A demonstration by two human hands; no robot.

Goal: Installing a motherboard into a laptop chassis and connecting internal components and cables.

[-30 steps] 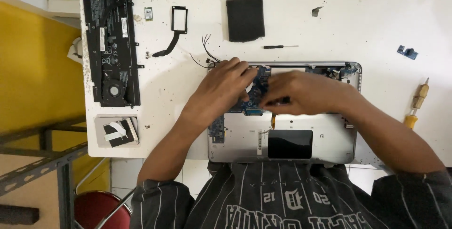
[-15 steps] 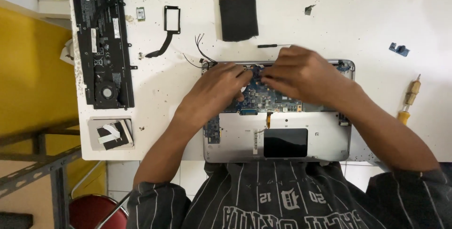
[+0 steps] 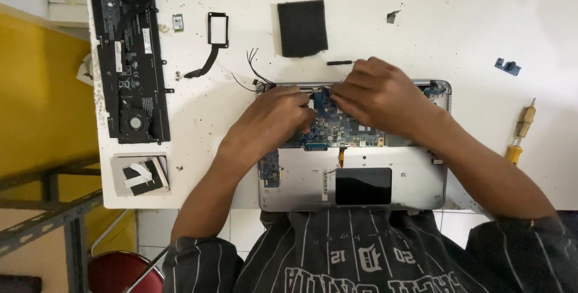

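An opened silver laptop base [image 3: 385, 193] lies on the white table [image 3: 421, 34] in front of me, its blue circuit board [image 3: 340, 129] showing. My left hand [image 3: 271, 121] rests on the board's left part, fingers curled down near the top edge. My right hand [image 3: 376, 97] lies over the board's upper middle, its fingertips pinching at something small by the rear edge next to the left fingertips. What they pinch is hidden. A dark rectangular trackpad underside [image 3: 363, 186] sits near me.
A long black battery and fan assembly [image 3: 129, 58] lies at the table's left. A black square pad [image 3: 302, 27], a black bracket with cable [image 3: 214, 40], loose wires [image 3: 253, 70], a small blue part [image 3: 507, 66] and a yellow-handled screwdriver [image 3: 521, 133] lie around. A small drive [image 3: 140, 174] sits front left.
My right hand has slid left and toward the rear edge of the board, meeting the left fingertips. The view has shifted slightly.
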